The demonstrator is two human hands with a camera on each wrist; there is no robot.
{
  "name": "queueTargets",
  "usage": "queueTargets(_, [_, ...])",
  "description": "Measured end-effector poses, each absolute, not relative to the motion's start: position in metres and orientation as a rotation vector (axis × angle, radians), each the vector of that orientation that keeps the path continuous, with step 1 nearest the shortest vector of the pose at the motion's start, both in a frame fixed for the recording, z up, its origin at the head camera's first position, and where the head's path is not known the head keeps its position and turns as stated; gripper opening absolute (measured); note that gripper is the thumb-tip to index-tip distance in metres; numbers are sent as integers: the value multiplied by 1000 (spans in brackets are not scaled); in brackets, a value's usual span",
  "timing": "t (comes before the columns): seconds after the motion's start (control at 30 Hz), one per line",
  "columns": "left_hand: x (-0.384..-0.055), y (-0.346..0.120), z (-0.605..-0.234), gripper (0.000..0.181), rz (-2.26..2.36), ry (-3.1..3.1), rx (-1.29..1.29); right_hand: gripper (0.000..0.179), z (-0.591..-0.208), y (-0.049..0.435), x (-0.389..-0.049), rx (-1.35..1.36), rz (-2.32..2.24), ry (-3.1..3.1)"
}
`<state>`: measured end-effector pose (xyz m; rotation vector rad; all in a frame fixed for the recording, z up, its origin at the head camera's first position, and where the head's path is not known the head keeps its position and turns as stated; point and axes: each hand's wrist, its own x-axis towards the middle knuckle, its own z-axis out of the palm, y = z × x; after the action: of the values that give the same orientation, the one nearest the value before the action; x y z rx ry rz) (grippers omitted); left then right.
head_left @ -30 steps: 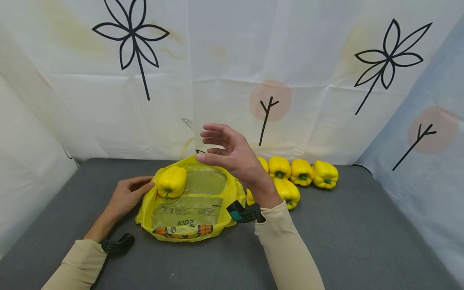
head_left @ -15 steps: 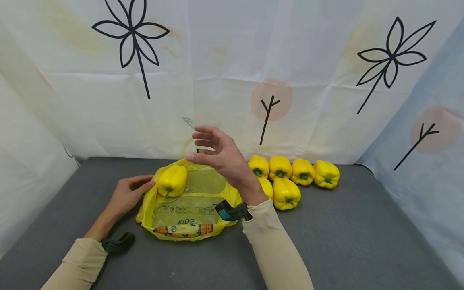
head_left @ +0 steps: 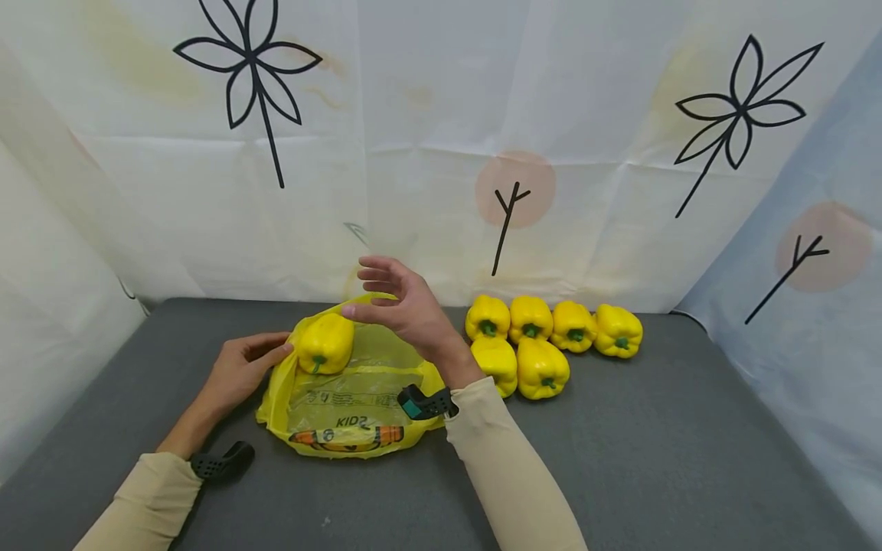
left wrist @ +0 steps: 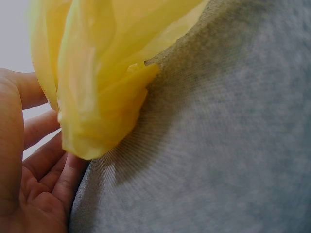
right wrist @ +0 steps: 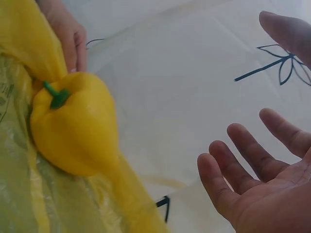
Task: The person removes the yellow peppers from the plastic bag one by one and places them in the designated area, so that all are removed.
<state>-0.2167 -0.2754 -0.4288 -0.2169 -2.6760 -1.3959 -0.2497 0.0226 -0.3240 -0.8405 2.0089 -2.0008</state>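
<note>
A yellow plastic bag (head_left: 406,440) lies mouth-up on the grey table with its rim spread wide. One yellow bell pepper (head_left: 327,344) sits inside at its left side. My left hand (head_left: 237,375) holds the left rim of the bag; in the left wrist view the bag's folds (left wrist: 97,111) hide some fingertips. My right hand (head_left: 409,310) hovers over the bag's back right part, its fingers relaxed and apart, nothing in them. In the right wrist view, the pepper (right wrist: 77,124) is a short gap away from the right fingers (right wrist: 245,150).
To the right of the bag stand several more yellow bell peppers (head_left: 543,367) in two close rows. A white cloth (head_left: 427,138) with flower drawings hangs behind the grey table (head_left: 661,451), and a bluish cloth (head_left: 827,321) is at the right side.
My right hand has moved left and slightly down, uncovering the peppers behind it. The left hand, the bag and the pepper inside stay in place.
</note>
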Motion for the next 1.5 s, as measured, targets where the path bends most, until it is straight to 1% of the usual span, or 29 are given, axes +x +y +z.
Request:
queueTargets(0.27, [-216, -276, -429, 48, -1408, -2662, -229, 65, -349, 11, -257, -809, -1950, 2096])
queueTargets(0.53, [-218, -276, -429, 47, -1403, -2665, -234, 68, -372, 2, -260, -719, -1895, 2127])
queueTargets(1.03, [-217, -275, -428, 46, -1403, -2654, -242, 83, -398, -12, -260, -628, -1713, 2256])
queueTargets(1.5, [-218, -275, -429, 46, -1389, -2659, -240, 84, -413, -18, -262, -587, -1709, 2231])
